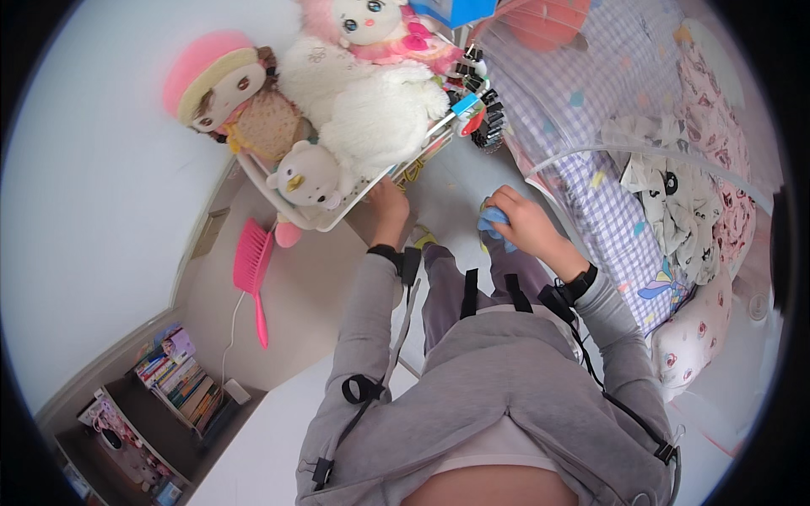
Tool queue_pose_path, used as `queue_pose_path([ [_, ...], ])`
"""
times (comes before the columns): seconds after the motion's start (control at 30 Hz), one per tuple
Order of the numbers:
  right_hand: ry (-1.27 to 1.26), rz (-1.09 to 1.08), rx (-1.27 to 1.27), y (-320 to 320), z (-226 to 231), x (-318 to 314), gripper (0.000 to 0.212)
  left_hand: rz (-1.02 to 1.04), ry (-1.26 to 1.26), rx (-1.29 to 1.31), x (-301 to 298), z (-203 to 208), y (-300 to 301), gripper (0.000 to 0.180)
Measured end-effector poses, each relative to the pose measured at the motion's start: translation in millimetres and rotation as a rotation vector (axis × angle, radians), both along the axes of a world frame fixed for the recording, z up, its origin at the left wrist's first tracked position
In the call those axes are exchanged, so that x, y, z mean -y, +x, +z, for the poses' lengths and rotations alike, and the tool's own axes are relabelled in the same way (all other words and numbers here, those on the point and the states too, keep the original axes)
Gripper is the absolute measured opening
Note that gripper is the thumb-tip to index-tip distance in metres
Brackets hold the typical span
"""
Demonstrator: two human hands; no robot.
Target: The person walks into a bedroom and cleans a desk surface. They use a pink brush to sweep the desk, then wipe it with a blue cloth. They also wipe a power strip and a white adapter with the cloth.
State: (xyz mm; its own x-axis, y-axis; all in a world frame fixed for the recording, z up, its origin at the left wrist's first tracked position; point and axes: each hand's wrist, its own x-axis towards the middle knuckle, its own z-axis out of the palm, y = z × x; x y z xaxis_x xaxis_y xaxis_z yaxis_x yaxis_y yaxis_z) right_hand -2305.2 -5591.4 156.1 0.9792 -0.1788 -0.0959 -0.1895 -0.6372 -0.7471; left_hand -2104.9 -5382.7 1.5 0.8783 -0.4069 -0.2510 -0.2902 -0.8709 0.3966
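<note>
My right hand [525, 221] is closed on a bunched blue cloth [491, 219], held above the floor in front of my legs. My left hand [390, 207] is at the near edge of a white basket cart [337, 218], its fingers curled at the rim and partly hidden there. Plush toys fill the cart: a fluffy white one [371, 105], a small white bear [310, 173] with a gold patch, a doll in a pink and yellow hat [228, 93], and a pink-dressed doll [371, 25] at the back. Black binder clips [488, 126] hang at its right corner.
A pink brush [253, 261] hangs against the cabinet side on the left. Lower left, shelves hold books [181, 379] and small items. To the right is a bed with a purple checked sheet [582, 185], rumpled clothes [675, 202] and a clear curved edge [658, 149].
</note>
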Motion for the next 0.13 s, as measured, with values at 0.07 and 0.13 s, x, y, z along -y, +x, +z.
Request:
queue_pose_path([
  [0.07, -0.002, 0.021, 0.036, 10, 7, -6, 0.028, -0.127, -0.132, -0.033, -6, 14, -19, 0.054],
  [0.13, 0.050, 0.019, 0.058, 21, 15, -14, 0.027, -0.182, -0.204, -0.019, -18, 28, -24, 0.059],
])
